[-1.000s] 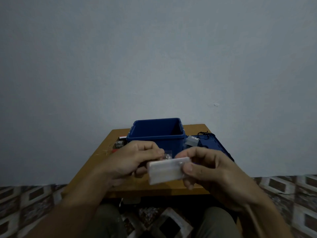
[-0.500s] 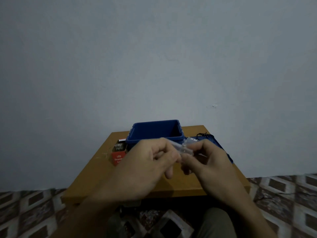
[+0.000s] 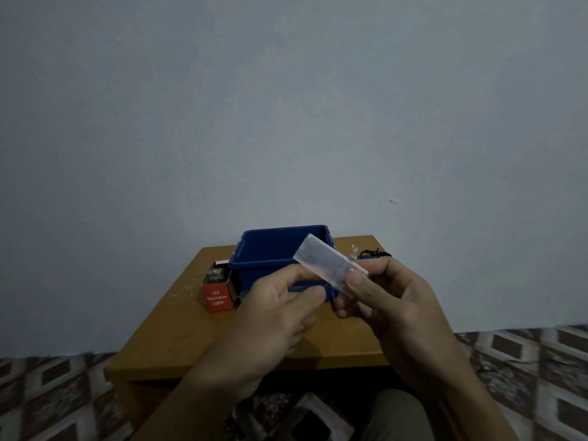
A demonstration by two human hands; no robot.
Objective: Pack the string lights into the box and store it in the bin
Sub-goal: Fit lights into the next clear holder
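My right hand [image 3: 391, 300] pinches the lower end of a translucent white battery case [image 3: 327, 265] of the string lights, which tilts up to the left in front of the open blue bin [image 3: 254, 249]. My left hand [image 3: 276, 310] is curled just left of the case. Its index fingertip reaches the case's lower edge, and I cannot tell whether it grips anything. A red box [image 3: 218, 297] labelled "LED Decorative Lights" stands open-topped to the left of the bin, with thin wire trailing beside it.
Bin and box sit on a small wooden table [image 3: 178, 338] against a plain wall. A black cord [image 3: 375, 252] lies at the table's back right, behind my right hand. Patterned floor tiles [image 3: 57, 396] surround the table. My knees are under its front edge.
The battery case went from flat in both hands to raised and tilted, its far end now up over the bin. My left hand has slid down off most of it.
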